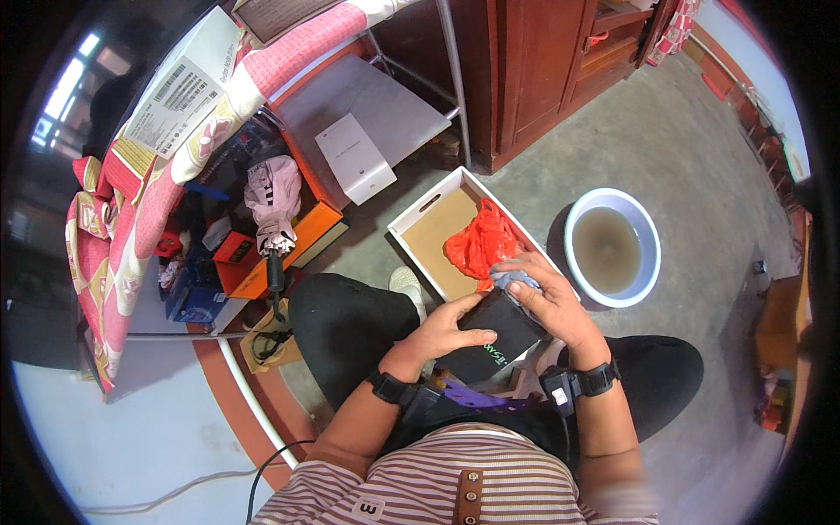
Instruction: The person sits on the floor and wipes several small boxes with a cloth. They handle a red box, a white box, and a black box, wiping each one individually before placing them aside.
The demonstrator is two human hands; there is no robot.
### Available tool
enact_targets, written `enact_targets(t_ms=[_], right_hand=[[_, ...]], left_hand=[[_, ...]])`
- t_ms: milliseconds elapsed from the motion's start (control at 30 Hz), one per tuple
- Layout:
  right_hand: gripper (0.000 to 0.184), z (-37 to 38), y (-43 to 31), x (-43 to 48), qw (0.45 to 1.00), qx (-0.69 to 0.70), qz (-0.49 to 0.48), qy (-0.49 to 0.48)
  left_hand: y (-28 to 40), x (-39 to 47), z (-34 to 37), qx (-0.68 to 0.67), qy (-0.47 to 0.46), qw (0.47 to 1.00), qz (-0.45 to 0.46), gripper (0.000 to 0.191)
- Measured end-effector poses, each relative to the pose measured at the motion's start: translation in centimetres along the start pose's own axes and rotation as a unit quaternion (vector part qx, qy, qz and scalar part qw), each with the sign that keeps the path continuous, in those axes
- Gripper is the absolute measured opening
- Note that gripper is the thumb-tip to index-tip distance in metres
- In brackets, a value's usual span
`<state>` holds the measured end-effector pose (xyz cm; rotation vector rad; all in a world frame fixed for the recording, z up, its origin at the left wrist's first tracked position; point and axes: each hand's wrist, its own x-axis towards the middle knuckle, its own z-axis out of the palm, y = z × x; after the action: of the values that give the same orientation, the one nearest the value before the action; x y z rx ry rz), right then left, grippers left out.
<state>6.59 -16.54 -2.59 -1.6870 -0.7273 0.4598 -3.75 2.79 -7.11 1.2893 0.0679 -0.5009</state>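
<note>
My left hand [449, 333] grips the near-left side of a black box [502, 328] with green lettering, held above my lap. In my right hand [558, 298] is a bunched grey-blue cloth [518, 279], pressed against the far end of the box. Just beyond my hands, a white-walled shallow tray [413, 220] with a tan bottom rests on the floor. A crumpled red plastic bag [482, 239] lies in it.
A pale blue basin [650, 246] of murky water stands right of the tray. At left are an orange box [321, 213], a folded pink umbrella [275, 197] and a white box [356, 157] on a low shelf. A wooden cabinet [535, 79] stands beyond.
</note>
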Motion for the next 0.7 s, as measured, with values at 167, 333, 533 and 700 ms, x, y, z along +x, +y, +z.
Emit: enact_targets(t_ms=[167, 333, 533, 700], right_hand=[[0.028, -1.4, -0.4, -2.0, 0.994, 0.071, 0.084, -0.013], [0.028, -2.1, -0.4, -2.4, 1.0, 0.02, 0.024, -0.001], [0.034, -0.9, 0.7, 0.1, 0.995, 0.067, 0.065, -0.043], [0.034, -0.4, 0.2, -0.1, 0.994, 0.095, 0.024, -0.041]], left_hand=[[1.3, -0.5, -0.3, -0.071, -0.017, 0.997, 0.035, 0.066], [2.4, -0.7, -0.3, -0.087, 0.003, 0.995, -0.039, 0.059], [2.5, -0.9, 0.0, -0.045, -0.02, 0.997, -0.059, 0.062], [2.2, -1.0, -0.3, -0.039, -0.017, 0.999, -0.02, 0.064]])
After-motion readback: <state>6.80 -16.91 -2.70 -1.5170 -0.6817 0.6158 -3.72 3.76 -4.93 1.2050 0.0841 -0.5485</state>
